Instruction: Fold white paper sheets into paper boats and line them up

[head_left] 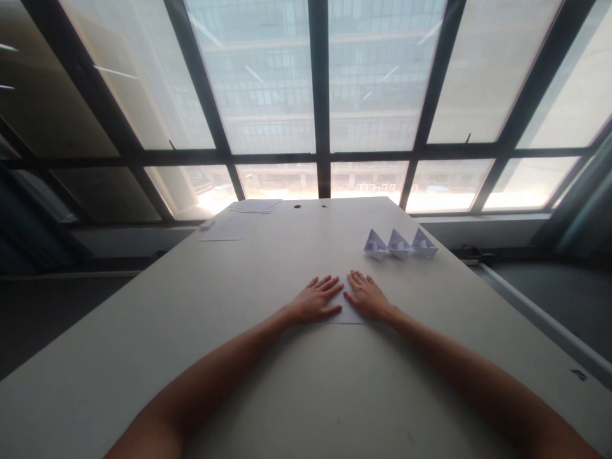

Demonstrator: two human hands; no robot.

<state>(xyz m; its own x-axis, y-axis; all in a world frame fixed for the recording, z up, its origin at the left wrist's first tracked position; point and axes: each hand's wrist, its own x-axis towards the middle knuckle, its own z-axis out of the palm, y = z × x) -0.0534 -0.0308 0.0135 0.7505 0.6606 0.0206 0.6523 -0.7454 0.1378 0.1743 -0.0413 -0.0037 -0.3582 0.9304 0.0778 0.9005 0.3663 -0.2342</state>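
Note:
A sheet of white paper (348, 315) lies flat on the white table (306, 395), largely covered by my hands. My left hand (316, 299) rests on its left side with the fingers spread out flat. On the right side of the paper lies my right hand (367, 296), palm down, fingers stretched out. Neither hand grips anything. Whether the paper is folded under the hands cannot be made out fully. Beyond my right hand, three folded paper boats (375, 245) stand in a row.
Loose white sheets (224, 228) lie at the table's far left, with more paper (255, 206) behind them. Two dark round spots (297, 206) mark the far end. Large framed windows (272, 76) rise behind the table. A dark mark (578, 375) shows near the right edge.

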